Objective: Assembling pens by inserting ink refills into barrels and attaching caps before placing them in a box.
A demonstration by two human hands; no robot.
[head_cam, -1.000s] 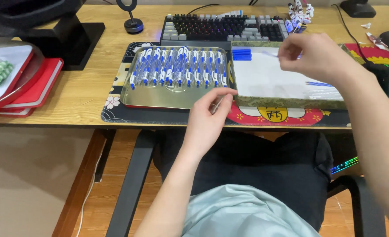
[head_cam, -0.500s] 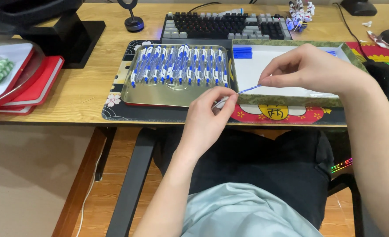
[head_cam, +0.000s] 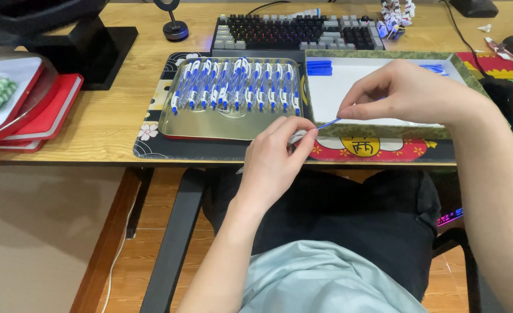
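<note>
Two hands work at the desk edge. The left hand [head_cam: 276,153] is closed on a white pen barrel [head_cam: 296,138], and the right hand [head_cam: 404,93] pinches one thin blue refill [head_cam: 329,123], whose tip meets the barrel between both hands. One golden tray [head_cam: 210,123] holds about fifteen finished white-and-blue pens [head_cam: 236,84]; I cannot count them exactly. One open box [head_cam: 384,128] holds two small groups of blue parts [head_cam: 319,67]. Half a second ago the right hand was higher; now it is lower, closer to the left.
</note>
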